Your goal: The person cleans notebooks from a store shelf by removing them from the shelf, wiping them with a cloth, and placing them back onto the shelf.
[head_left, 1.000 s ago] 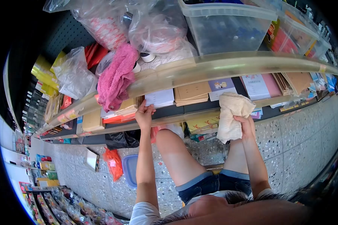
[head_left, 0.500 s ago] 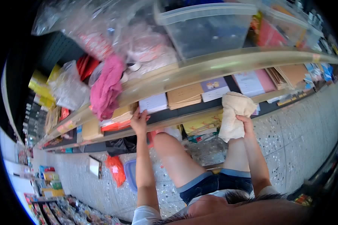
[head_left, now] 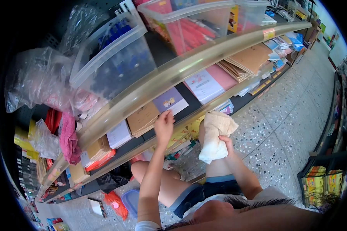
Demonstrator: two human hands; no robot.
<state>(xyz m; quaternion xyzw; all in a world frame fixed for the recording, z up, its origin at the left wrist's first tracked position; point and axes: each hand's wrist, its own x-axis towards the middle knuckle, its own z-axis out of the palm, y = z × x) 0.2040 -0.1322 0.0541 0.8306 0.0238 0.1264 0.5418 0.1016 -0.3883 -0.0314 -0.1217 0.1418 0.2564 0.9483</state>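
Note:
My left hand (head_left: 164, 125) is at the front of the lower shelf, its fingers curled near the corner of a stack of brown notebooks (head_left: 143, 118) and just below a purple notebook (head_left: 169, 101). Whether it grips anything is hidden. A folded cream cloth (head_left: 216, 133) is in my right hand (head_left: 226, 146), held over my thigh in front of the shelf. Left of the brown stack lie white notebooks (head_left: 119, 134). A white booklet (head_left: 202, 85) rests beside a pink one on the right.
Clear plastic bins (head_left: 113, 57) and plastic bags (head_left: 46, 77) stand on the upper shelf, behind a long rail (head_left: 181, 67). A pink cloth (head_left: 68, 138) hangs over it. An orange bag (head_left: 116, 205) and a blue tub (head_left: 131, 202) are on the floor.
The view has swung to the right. My left hand has moved right along the shelf, from the white notebooks to the brown and purple ones. The cream cloth stays in my right hand.

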